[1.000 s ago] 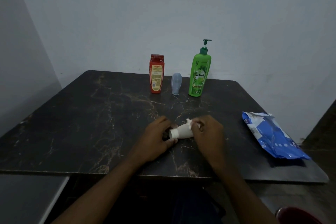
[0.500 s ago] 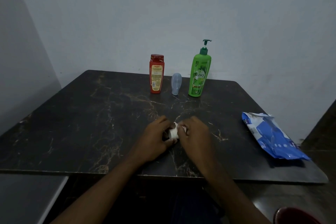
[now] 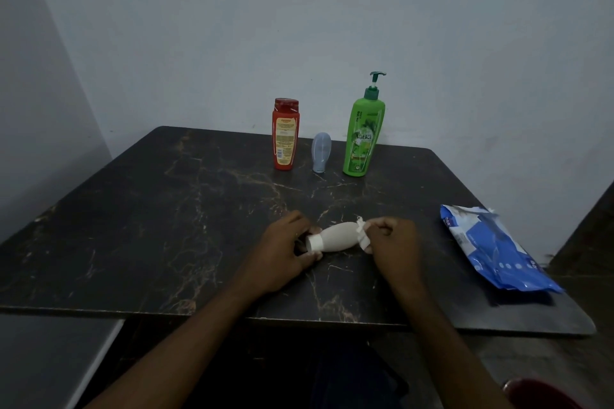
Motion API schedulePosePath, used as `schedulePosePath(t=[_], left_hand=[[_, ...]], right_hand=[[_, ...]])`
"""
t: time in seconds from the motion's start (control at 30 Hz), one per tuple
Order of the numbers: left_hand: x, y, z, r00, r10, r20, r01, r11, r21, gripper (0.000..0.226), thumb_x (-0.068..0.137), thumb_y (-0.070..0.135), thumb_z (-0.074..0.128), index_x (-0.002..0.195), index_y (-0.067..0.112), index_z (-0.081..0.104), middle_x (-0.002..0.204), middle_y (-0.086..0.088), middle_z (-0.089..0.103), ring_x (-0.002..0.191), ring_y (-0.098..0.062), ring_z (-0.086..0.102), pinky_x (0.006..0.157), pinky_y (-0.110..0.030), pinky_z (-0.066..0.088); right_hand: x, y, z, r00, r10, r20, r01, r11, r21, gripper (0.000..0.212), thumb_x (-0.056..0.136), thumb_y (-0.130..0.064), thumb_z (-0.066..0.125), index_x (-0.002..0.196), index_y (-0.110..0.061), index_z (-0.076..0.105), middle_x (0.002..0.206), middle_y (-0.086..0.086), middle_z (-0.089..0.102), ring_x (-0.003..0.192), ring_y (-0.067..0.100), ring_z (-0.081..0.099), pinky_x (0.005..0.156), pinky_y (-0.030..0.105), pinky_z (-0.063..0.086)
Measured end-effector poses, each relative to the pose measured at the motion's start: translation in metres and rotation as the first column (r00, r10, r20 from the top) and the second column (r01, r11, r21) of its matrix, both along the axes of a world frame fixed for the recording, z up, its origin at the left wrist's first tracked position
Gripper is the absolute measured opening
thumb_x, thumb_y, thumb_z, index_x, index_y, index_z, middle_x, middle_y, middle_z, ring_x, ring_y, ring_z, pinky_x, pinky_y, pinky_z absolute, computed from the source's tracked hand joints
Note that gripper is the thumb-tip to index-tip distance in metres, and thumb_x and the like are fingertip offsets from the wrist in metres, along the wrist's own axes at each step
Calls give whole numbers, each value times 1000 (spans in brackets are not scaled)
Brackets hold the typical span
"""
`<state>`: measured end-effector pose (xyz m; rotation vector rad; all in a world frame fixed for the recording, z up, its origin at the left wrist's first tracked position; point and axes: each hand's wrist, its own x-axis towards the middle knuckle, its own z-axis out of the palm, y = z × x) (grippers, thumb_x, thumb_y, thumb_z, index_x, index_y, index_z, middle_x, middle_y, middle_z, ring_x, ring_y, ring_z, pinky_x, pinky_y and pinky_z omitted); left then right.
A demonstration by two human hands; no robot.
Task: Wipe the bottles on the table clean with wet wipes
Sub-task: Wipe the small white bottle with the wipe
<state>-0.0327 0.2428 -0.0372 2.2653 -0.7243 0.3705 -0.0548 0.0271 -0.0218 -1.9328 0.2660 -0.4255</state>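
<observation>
A small white bottle lies on its side on the dark marble table, near the front middle. My left hand grips its cap end. My right hand holds a white wet wipe wrapped round the bottle's base end. At the back of the table stand a red bottle, a small grey-blue bottle and a tall green pump bottle.
A blue pack of wet wipes lies open on the table's right side, close to the edge. Walls stand behind and to the left. A dark red object shows at the bottom right, below the table.
My right hand slid the wipe from the cap end rightward along the white bottle to its base, uncovering the bottle's body. My left hand stayed on the cap end.
</observation>
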Motion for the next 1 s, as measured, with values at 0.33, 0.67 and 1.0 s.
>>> schedulePosePath(t=[0.33, 0.67, 1.0], left_hand=[[-1, -2, 0, 1000, 4, 9, -4, 1000, 21, 30, 81, 25, 83, 106, 23, 66, 104, 13, 56, 92, -1, 56, 79, -26, 49], [-3, 0, 1, 998, 4, 62, -9, 996, 89, 35, 84, 32, 78, 113, 33, 59, 111, 23, 46, 96, 3, 53, 74, -23, 51], [-4, 0, 5, 999, -11, -34, 9, 999, -51, 35, 81, 19, 86, 113, 25, 71, 117, 11, 62, 102, -2, 60, 86, -19, 52]], right_hand=[[-10, 42, -2, 957, 243, 159, -113, 816, -567, 11, 93, -20, 62, 99, -21, 70, 95, -8, 59, 78, 2, 51, 67, 11, 33], [-6, 4, -14, 996, -53, 68, 63, 987, -151, 7, 94, -23, 63, 94, -26, 70, 86, -10, 68, 80, 1, 61, 63, 15, 41], [-17, 35, -17, 988, 70, 141, -14, 930, -366, 14, 95, -24, 61, 92, -38, 61, 90, -18, 55, 79, -7, 54, 64, 9, 39]])
